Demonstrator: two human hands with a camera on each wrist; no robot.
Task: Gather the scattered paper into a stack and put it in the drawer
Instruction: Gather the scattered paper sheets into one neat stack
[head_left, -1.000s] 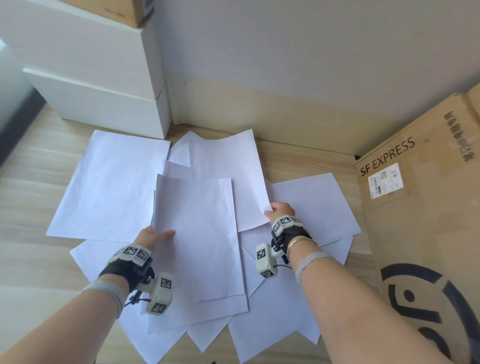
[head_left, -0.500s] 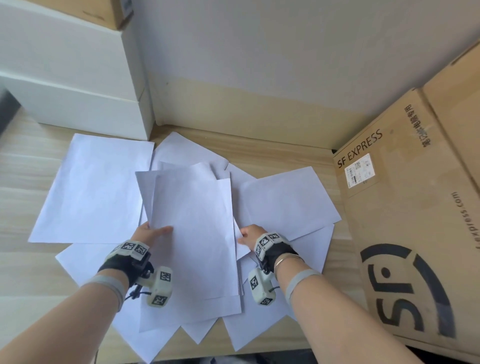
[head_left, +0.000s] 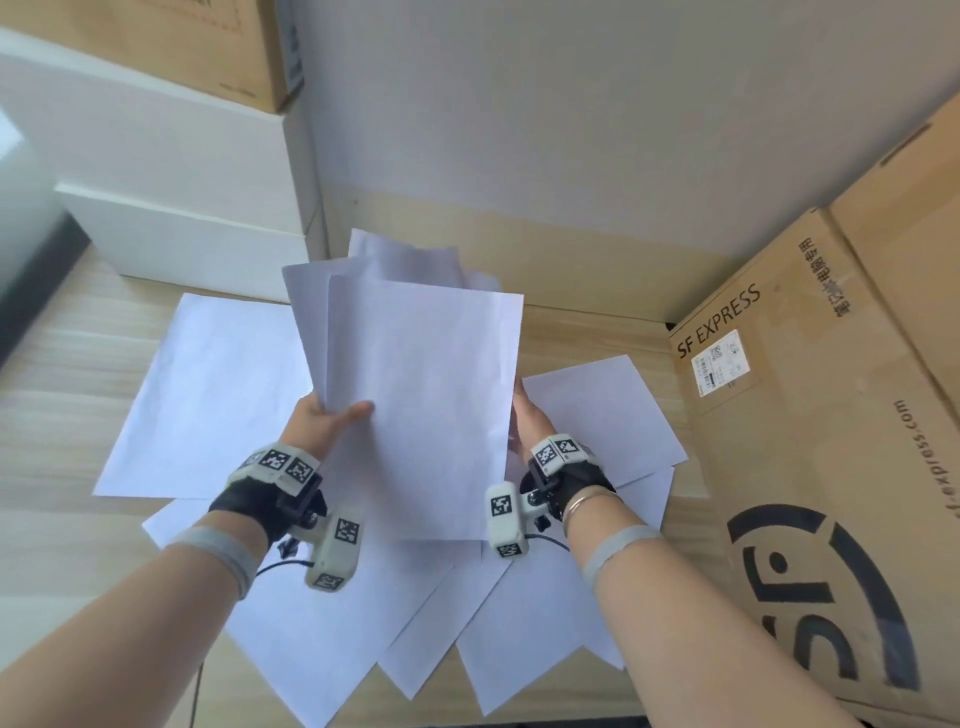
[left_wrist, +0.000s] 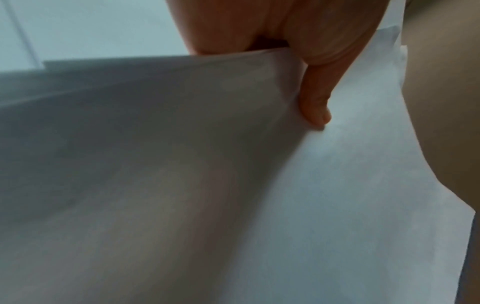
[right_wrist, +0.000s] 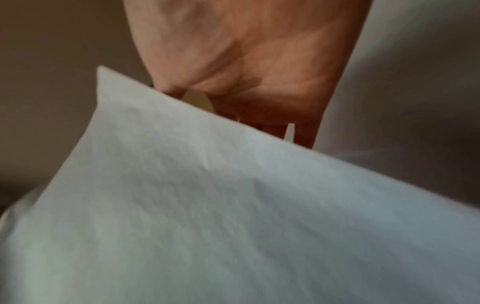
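Note:
A bundle of white sheets (head_left: 421, 405) is raised off the wooden table (head_left: 62, 415), tilted up toward me. My left hand (head_left: 343, 415) pinches its left edge, and in the left wrist view the thumb (left_wrist: 314, 115) lies on top of the bundle (left_wrist: 337, 195). At the right edge is my right hand (head_left: 522, 415). In the right wrist view its straight fingers (right_wrist: 303, 133) pass behind the bundle (right_wrist: 233, 205). Loose sheets lie flat on the table at the left (head_left: 208, 395), at the right (head_left: 597, 415) and below the hands (head_left: 363, 623). The white drawer unit (head_left: 182, 208) stands at the back left, drawers shut.
A brown cardboard box (head_left: 208, 41) sits on top of the drawer unit. A large SF Express carton (head_left: 831, 415) fills the right side, close to the right sheets. A grey wall (head_left: 571, 130) closes the back of the table.
My right hand slid a sheet leftward onto the pile under my left hand. Both hands then lifted the gathered sheets off the table and tilted them up.

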